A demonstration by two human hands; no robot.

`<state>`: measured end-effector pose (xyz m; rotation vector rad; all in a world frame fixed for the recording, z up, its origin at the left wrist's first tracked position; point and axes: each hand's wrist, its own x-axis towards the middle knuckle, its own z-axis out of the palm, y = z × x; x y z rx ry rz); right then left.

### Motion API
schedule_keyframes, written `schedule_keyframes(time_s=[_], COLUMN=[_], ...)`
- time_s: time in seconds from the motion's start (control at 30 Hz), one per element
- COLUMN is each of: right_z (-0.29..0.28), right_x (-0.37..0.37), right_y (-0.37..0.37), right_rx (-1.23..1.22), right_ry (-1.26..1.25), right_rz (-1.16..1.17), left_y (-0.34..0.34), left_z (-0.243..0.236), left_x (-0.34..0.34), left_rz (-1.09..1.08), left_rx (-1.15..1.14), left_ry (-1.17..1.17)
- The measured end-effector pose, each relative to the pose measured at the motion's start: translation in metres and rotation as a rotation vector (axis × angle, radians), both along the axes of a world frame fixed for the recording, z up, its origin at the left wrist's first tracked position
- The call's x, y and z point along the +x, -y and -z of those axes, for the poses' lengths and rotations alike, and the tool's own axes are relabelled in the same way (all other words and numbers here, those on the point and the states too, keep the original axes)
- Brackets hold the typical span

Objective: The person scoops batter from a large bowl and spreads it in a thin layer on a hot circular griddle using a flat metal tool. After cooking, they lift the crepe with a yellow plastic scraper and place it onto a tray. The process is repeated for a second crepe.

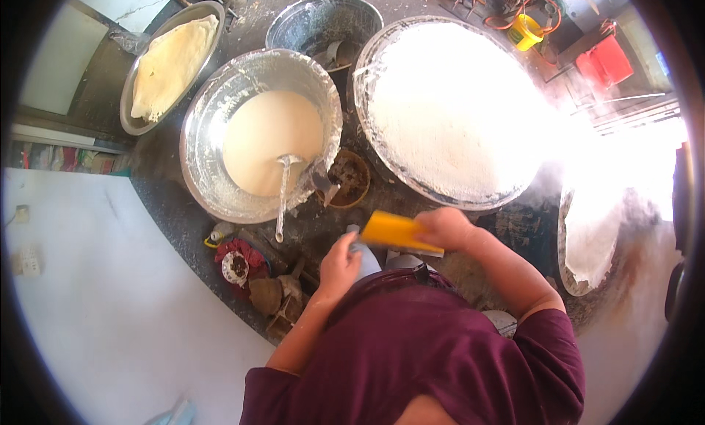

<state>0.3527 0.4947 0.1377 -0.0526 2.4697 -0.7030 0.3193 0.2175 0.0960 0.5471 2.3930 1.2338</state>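
My right hand (446,228) grips a flat, oblong yellow piece (393,231), blurred by motion, in front of my waist. My left hand (340,267) is closed beside my thigh, with a small grey thing (354,232) at its fingertips that I cannot make out. Ahead to the left stands a big metal basin (205,135) of cream-coloured batter (257,135). A ladle (283,201) leans in it, its handle over the near rim. Ahead to the right, a wide round surface (448,124) lies pale and overexposed inside a dark rim. Neither hand touches the basin or the round surface.
A metal tray (129,111) holds pale folded sheets at the far left. Behind the basin is a dark tub (294,30). A small brown-stained bowl (355,177) sits between the basin and round surface. Steam drifts near another pale-covered round (587,238) at right.
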Motion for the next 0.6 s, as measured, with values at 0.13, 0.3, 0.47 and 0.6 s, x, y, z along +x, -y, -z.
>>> schedule_keyframes(time_s=[0.13, 0.3, 0.47, 0.6], right_z=[0.027, 0.056, 0.084, 0.094], right_x=[-0.058, -0.191, -0.286, -0.298], right_y=[-0.052, -0.101, -0.112, -0.078], right_rx=[-0.478, -0.495, -0.321, 0.088], right_ry=[-0.170, -0.400, -0.333, -0.268], right_rz=[0.885, 1.254, 1.336, 1.043], left_y=[0.061, 0.145, 0.191, 0.201], left_z=[0.060, 0.130, 0.155, 0.157], left_x=[-0.010, 0.002, 0.008, 0.004], left_rz=[0.034, -0.076, -0.084, -0.113], left_rx=[-0.244, -0.395, -0.440, -0.488], left_ry=[0.314, 0.407, 0.433, 0.541])
